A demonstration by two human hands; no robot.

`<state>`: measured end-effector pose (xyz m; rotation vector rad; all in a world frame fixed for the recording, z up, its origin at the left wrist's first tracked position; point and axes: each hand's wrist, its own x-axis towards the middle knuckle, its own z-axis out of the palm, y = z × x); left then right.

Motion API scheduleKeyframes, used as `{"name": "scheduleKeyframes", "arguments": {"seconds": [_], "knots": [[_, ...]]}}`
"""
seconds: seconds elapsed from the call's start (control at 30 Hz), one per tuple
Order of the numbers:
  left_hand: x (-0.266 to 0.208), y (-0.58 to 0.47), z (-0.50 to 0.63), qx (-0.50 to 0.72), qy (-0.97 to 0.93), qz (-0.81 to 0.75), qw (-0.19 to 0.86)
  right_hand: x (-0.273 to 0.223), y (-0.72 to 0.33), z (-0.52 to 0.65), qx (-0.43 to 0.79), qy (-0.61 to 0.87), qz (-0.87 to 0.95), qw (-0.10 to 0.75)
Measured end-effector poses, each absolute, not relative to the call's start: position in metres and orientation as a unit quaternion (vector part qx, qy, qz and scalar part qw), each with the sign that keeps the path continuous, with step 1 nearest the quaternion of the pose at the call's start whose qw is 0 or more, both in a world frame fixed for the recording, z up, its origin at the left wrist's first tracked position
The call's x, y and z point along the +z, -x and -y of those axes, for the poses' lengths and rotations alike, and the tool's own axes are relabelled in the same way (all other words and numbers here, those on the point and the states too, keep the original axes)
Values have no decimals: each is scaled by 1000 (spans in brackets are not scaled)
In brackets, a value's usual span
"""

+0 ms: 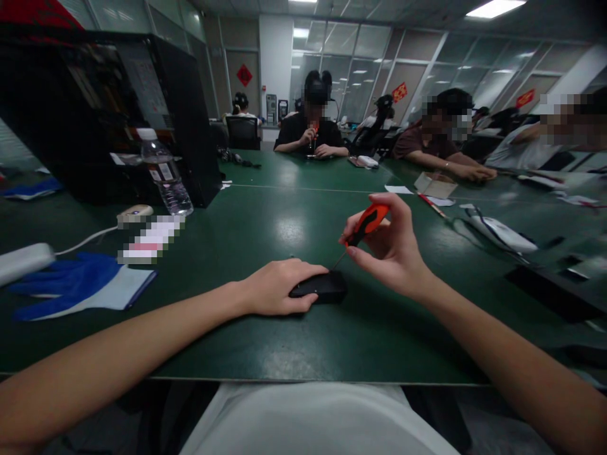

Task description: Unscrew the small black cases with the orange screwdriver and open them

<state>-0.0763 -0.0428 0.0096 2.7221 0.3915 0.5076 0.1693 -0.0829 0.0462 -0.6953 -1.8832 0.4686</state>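
On the green table in front of me lies a small black box-shaped device (334,287); its kind I cannot make out. My left hand (279,284) grips its left end, thumb along the near side and fingers along the far side. My right hand (396,243) holds an orange and black screwdriver (372,222) by its handle, between thumb and fingers. The screwdriver is tilted, and its thin shaft slants down and left to the top of the black device. Whether the tip sits in a screw is too small to tell.
A blue and white glove (80,284), a plastic bottle (165,174) and a black computer case (190,120) stand or lie to the left. Right of me are a white cable bundle (502,234) and a black box (554,291). Several people sit around the green table (265,354).
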Motion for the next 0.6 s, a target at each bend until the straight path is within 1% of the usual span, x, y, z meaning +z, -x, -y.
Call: {"name": "scheduleKeyframes", "arguments": {"seconds": [0.17, 0.23, 0.33, 0.43, 0.5, 0.6], "knots": [[10, 76, 43, 178, -960, -136, 167, 43, -172, 79, 112, 311, 775, 539], [10, 76, 43, 176, -960, -137, 166, 43, -173, 78, 126, 324, 767, 540], [10, 76, 43, 178, -960, -138, 168, 46, -173, 78, 182, 333, 761, 526], [10, 76, 43, 183, -960, -135, 164, 48, -172, 79, 225, 317, 761, 520], [10, 76, 43, 181, -961, -137, 161, 47, -171, 80, 221, 302, 763, 527], [10, 77, 43, 181, -961, -137, 160, 44, -172, 78, 181, 300, 769, 535]]}}
